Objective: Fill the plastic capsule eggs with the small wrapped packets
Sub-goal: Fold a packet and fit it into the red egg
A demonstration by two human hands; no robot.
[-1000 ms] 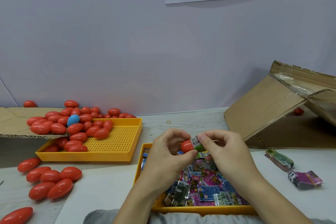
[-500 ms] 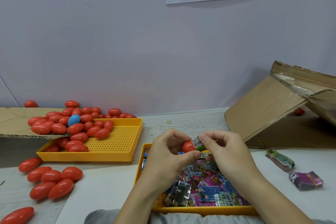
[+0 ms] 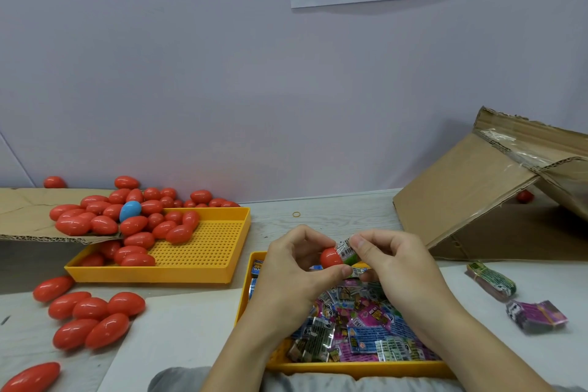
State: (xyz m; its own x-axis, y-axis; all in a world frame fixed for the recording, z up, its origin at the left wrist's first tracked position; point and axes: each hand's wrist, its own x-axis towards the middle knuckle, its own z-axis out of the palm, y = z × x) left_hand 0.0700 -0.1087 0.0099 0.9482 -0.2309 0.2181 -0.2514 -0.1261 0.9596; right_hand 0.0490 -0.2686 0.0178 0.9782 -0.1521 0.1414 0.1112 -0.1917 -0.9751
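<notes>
My left hand (image 3: 294, 267) pinches a red egg half (image 3: 331, 258) between thumb and fingers. My right hand (image 3: 394, 267) pinches a small green wrapped packet (image 3: 346, 251) whose end sits in the open mouth of that half. Both hands hover over a yellow tray (image 3: 356, 367) filled with several coloured wrapped packets (image 3: 359, 324). Whether another egg half lies under my hands is hidden.
A second yellow perforated tray (image 3: 203, 251) at the left holds several red eggs (image 3: 140, 226) and one blue egg (image 3: 130, 210), spilling from a cardboard flap (image 3: 22, 216). More red eggs (image 3: 89, 318) lie loose at front left. A tilted cardboard box (image 3: 483, 194) and two packet bundles (image 3: 536, 316) sit right.
The hands, egg half and packet stay almost in place above the packet tray; the packet is held at the egg half's mouth throughout. No other visible change.
</notes>
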